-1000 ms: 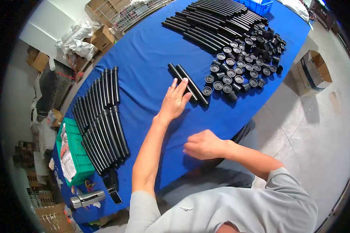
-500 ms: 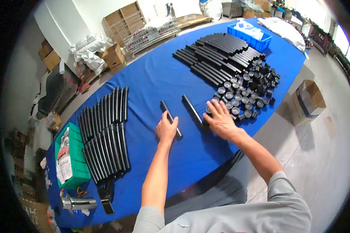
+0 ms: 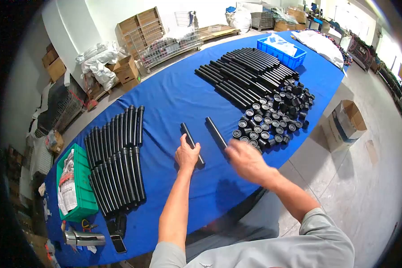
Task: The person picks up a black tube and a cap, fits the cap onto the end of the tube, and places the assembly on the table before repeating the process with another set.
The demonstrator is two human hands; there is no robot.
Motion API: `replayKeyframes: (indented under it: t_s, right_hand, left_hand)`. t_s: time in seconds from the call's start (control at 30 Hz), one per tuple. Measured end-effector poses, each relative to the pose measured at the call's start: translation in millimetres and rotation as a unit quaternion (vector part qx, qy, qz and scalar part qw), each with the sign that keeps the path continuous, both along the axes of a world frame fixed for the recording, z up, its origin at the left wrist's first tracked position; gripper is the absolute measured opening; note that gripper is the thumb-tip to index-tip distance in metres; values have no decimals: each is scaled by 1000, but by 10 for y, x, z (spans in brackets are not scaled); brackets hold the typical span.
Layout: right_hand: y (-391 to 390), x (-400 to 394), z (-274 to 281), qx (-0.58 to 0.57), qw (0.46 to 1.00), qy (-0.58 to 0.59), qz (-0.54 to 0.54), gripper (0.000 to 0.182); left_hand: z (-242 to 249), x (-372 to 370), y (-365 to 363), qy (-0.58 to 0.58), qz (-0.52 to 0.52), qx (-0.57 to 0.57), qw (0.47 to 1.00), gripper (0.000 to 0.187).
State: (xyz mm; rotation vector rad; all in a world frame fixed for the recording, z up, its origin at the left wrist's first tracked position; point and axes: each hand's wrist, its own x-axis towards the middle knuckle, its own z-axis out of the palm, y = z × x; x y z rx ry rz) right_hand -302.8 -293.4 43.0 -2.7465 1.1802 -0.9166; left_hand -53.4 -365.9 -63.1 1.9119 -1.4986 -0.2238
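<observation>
My left hand (image 3: 187, 152) is closed around a short black tube (image 3: 188, 134) lying on the blue cloth. Just right of it a second black tube (image 3: 215, 131) rests on the cloth. My right hand (image 3: 245, 160) is over the lower end of that second tube, blurred by motion, its fingertips smeared; whether it holds anything cannot be made out. Beyond my right hand many round black caps (image 3: 276, 123) lie in a loose heap. Rows of black tubes (image 3: 241, 67) lie behind the caps. To the left, two rows of capped black tubes (image 3: 120, 178) lie side by side.
A green bin (image 3: 82, 192) with newspaper stands at the left edge, near a metal cylinder (image 3: 87, 238) and a phone (image 3: 118, 244). A blue crate (image 3: 295, 59) is at the far end. Cardboard box (image 3: 344, 127) on the floor at right.
My right hand has moved from the edge of the caps toward the second tube, and its spread fingers have drawn in. My left hand still holds its tube. The view has shifted slightly.
</observation>
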Motion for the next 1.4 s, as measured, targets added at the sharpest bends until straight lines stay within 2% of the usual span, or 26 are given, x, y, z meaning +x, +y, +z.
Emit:
replayKeyframes:
  t_s: [0.07, 0.17, 0.27, 0.37, 0.4, 0.43, 0.5, 0.53, 0.6, 0.63, 0.7, 0.73, 0.77, 0.87, 0.9, 1.0, 1.03, 1.13, 1.27, 1.33, 1.4]
  right_hand:
    - [285, 138, -113, 137, 990, 19, 25, 22]
    - [412, 190, -421, 150, 988, 12, 33, 24]
    - [408, 153, -644, 132, 991, 17, 17, 28]
    - [394, 127, -761, 122, 992, 4, 17, 37]
    - [403, 104, -754, 156, 988, -1, 7, 51]
    - [438, 62, -632, 179, 984, 1, -2, 62]
    - [564, 5, -315, 186, 980, -5, -74, 69]
    - [641, -34, -187, 154, 983, -68, -69, 70]
    - [831, -4, -17, 189, 969, -160, -12, 72]
    - [929, 13, 64, 304, 935, -175, 46, 71]
    - [1030, 132, -4, 479, 834, -239, 136, 71]
    - [1102, 215, -148, 546, 768, -287, 169, 71]
    - [1186, 280, -260, 636, 649, -372, 191, 68]
    - [1384, 496, -544, 669, 521, -453, 275, 62]
    - [1396, 508, -486, 710, 475, -430, 290, 51]
    - [1523, 636, -582, 669, 559, -386, 302, 43]
    - [1554, 662, -591, 680, 534, -406, 295, 36]
    - [1554, 694, -601, 640, 609, -367, 292, 34]
    - [1564, 711, -615, 635, 626, -358, 276, 32]
    - [1556, 706, -586, 620, 649, -351, 267, 31]
    - [1570, 718, -580, 622, 648, -355, 261, 32]
  left_hand:
    - [-8, 24, -14, -14, -6, -18, 1000, 67]
    - [50, 127, 66, 17, -52, -4, 998, 64]
    - [138, 185, 487, 109, -69, -4, 992, 64]
    - [310, 255, 935, 207, -98, 18, 973, 63]
    - [319, 317, 1128, 243, -98, 21, 965, 62]
    - [352, 353, 1287, 367, -117, 47, 922, 53]
    - [524, 397, 1642, 454, -113, 79, 880, 51]
    - [595, 444, 1794, 495, -112, 90, 857, 50]
    - [608, 536, 2141, 534, -136, 112, 827, 49]
    - [607, 552, 2355, 557, -148, 127, 807, 49]
    - [623, 512, 2682, 592, -159, 171, 772, 49]
    - [605, 477, 2844, 613, -164, 193, 749, 49]
    - [569, 484, 2986, 621, -162, 225, 733, 51]
    - [421, 482, 3284, 633, -161, 277, 705, 50]
    - [320, 499, 3407, 647, -153, 277, 694, 51]
    - [189, 475, 3594, 663, -149, 261, 686, 57]
    - [197, 471, 3618, 683, -141, 264, 666, 65]
    - [184, 469, 3653, 697, -151, 277, 644, 65]
    - [147, 496, 3682, 681, -164, 294, 650, 63]
    - [218, 451, 3653, 659, -145, 309, 670, 60]
    - [248, 436, 3625, 641, -145, 325, 680, 56]
